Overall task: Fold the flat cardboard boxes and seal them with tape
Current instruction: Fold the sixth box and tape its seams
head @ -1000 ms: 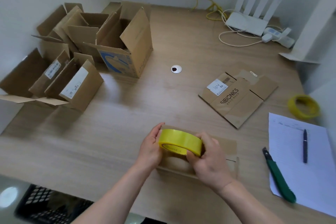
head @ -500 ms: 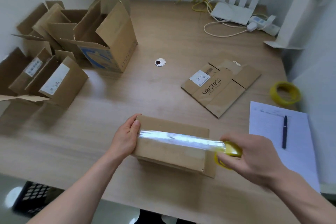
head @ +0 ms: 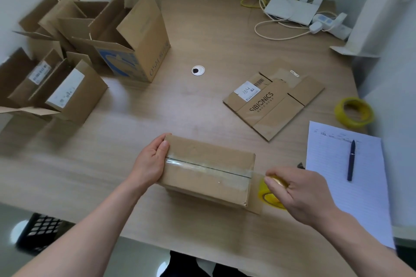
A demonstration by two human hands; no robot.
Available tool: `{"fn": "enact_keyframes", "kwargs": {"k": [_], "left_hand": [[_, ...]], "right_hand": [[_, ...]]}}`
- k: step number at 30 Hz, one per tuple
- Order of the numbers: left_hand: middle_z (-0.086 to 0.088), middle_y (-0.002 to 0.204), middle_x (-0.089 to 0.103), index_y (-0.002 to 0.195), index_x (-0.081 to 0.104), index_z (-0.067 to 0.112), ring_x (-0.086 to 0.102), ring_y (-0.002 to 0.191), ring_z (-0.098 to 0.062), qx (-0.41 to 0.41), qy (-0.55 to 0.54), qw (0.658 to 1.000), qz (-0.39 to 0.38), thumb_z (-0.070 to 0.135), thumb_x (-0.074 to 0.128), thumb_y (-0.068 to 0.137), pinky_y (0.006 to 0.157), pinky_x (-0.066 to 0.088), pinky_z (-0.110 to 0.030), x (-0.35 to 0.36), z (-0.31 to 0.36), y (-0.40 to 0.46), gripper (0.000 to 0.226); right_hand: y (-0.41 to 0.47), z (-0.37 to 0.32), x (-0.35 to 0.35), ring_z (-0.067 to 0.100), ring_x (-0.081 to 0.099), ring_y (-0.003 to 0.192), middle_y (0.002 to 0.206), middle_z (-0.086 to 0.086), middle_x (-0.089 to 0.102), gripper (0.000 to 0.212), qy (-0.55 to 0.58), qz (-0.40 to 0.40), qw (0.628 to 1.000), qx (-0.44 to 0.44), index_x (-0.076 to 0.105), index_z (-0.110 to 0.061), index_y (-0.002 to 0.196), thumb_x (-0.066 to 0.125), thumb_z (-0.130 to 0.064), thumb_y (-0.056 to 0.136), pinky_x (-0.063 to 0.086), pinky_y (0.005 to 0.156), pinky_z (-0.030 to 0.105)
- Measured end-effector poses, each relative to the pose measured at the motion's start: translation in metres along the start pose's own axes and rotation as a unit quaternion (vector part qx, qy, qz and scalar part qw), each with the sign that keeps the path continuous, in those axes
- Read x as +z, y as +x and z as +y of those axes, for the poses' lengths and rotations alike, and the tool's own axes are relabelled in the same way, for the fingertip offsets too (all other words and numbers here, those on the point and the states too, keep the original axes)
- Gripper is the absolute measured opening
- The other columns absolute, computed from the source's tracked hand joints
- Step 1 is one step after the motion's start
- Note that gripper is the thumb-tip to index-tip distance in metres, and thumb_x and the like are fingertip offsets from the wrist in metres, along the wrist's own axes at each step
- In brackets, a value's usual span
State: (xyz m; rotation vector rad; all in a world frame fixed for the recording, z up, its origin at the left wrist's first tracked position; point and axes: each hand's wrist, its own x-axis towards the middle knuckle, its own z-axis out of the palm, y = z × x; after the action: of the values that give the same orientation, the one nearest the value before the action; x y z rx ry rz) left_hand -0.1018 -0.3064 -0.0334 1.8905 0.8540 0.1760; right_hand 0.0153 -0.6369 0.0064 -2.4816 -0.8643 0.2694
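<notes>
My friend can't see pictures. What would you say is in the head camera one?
The left hand steadies a box while the right hand pulls tape from a yellow roll along its top seam. Open boxes stand at the table's left.

Tape strip is now lying flat along the box seam (half a second ago it was hanging raised above the top). Right hand is lowering the roll past the box's right edge.
</notes>
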Motion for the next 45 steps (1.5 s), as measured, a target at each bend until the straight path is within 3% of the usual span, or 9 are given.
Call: {"fn": "enact_keyframes", "kwargs": {"k": [7, 11, 14, 17, 22, 30, 37, 40, 45], "left_hand": [[0.008, 0.135, 0.055, 0.139, 0.052, 0.020, 0.048, 0.129, -0.016, 0.000, 0.059, 0.998, 0.001, 0.027, 0.041, 0.104, 0.103, 0.034, -0.024, 0.001, 0.001, 0.000, 0.037], [-0.005, 0.163, 0.015, 0.152, 0.020, 0.034, 0.008, 0.148, -0.034, 0.027, 0.447, 0.892, 0.068, 0.054, 0.026, 0.098, 0.112, 0.023, -0.053, 0.012, 0.022, -0.008, 0.057], [-0.007, 0.162, -0.021, 0.155, -0.006, 0.026, -0.030, 0.145, -0.032, 0.107, 0.447, 0.888, -0.017, 0.075, 0.016, 0.088, 0.116, -0.012, -0.054, 0.075, 0.050, -0.043, 0.086], [-0.012, 0.161, -0.022, 0.155, -0.004, 0.018, -0.037, 0.141, -0.032, 0.226, 0.443, 0.860, -0.115, 0.083, 0.010, 0.082, 0.115, -0.020, -0.053, 0.139, 0.071, -0.079, 0.098], [-0.011, 0.164, -0.011, 0.156, 0.010, 0.014, -0.020, 0.148, -0.034, 0.339, 0.476, 0.794, -0.164, 0.088, 0.019, 0.078, 0.118, -0.008, -0.056, 0.126, 0.066, -0.077, 0.107], [0.002, 0.163, -0.020, 0.154, -0.007, 0.033, -0.018, 0.149, -0.025, 0.162, 0.490, 0.854, -0.072, 0.089, -0.008, 0.072, 0.116, 0.005, -0.056, 0.019, 0.021, -0.015, 0.099], [0.005, 0.165, -0.003, 0.153, 0.009, 0.044, -0.010, 0.151, -0.023, 0.314, 0.495, 0.798, -0.138, 0.079, 0.001, 0.084, 0.118, 0.009, -0.056, -0.014, 0.032, 0.058, 0.077], [0.001, 0.164, 0.013, 0.148, 0.029, 0.043, 0.005, 0.150, -0.029, 0.332, 0.517, 0.784, -0.084, 0.074, 0.018, 0.089, 0.115, 0.015, -0.054, -0.011, 0.051, 0.077, 0.067], [-0.005, 0.103, 0.061, 0.101, 0.066, 0.013, 0.057, 0.093, -0.027, 0.352, 0.245, 0.896, 0.114, 0.032, 0.077, 0.079, 0.071, 0.050, -0.037, -0.001, 0.054, 0.028, 0.030]], "right_hand": [[0.015, 0.005, 0.030, 0.001, 0.062, 0.101, 0.108, -0.022, 0.071, 0.022, 0.060, -0.096, 0.992, 0.053, 0.072, -0.039, 0.111, 0.061, -0.042, 0.093, 0.040, 0.076, 0.013], [0.016, 0.006, 0.029, 0.003, 0.063, 0.102, 0.111, -0.021, 0.071, 0.026, 0.072, -0.112, 0.990, 0.054, 0.070, -0.041, 0.116, 0.058, -0.045, 0.094, 0.048, 0.085, 0.025], [0.018, 0.003, 0.030, 0.007, 0.063, 0.100, 0.108, -0.019, 0.072, 0.024, 0.059, -0.117, 0.990, 0.050, 0.070, -0.041, 0.114, 0.056, -0.046, 0.095, 0.050, 0.084, 0.031], [0.014, 0.004, 0.031, 0.000, 0.062, 0.081, 0.087, -0.019, 0.072, 0.018, 0.089, -0.124, 0.987, 0.048, 0.069, -0.046, 0.093, 0.052, -0.051, 0.094, 0.045, 0.067, 0.018], [0.005, 0.000, 0.030, -0.002, 0.063, 0.080, 0.086, -0.025, 0.071, 0.017, 0.107, -0.113, 0.986, 0.055, 0.068, -0.053, 0.097, 0.052, -0.049, 0.095, 0.041, 0.062, 0.012], [-0.003, -0.011, 0.045, 0.001, 0.064, 0.100, 0.100, -0.034, 0.067, 0.020, 0.113, -0.097, 0.983, 0.111, 0.069, -0.048, 0.109, 0.054, -0.048, 0.095, 0.051, 0.088, 0.033], [-0.013, -0.063, 0.086, 0.009, 0.066, 0.095, 0.100, -0.013, 0.074, 0.029, 0.170, -0.114, 0.964, 0.170, 0.072, -0.035, 0.105, 0.055, -0.053, 0.090, 0.051, 0.084, 0.034], [-0.008, -0.087, 0.103, 0.010, 0.067, 0.085, 0.087, -0.012, 0.073, 0.027, 0.237, -0.073, 0.944, 0.217, 0.072, -0.029, 0.091, 0.060, -0.051, 0.081, 0.054, 0.078, 0.034], [-0.001, -0.111, 0.119, 0.014, 0.070, 0.085, 0.087, -0.007, 0.074, 0.021, 0.338, -0.025, 0.893, 0.295, 0.070, -0.022, 0.093, 0.067, -0.034, 0.075, 0.057, 0.082, 0.045]]}}
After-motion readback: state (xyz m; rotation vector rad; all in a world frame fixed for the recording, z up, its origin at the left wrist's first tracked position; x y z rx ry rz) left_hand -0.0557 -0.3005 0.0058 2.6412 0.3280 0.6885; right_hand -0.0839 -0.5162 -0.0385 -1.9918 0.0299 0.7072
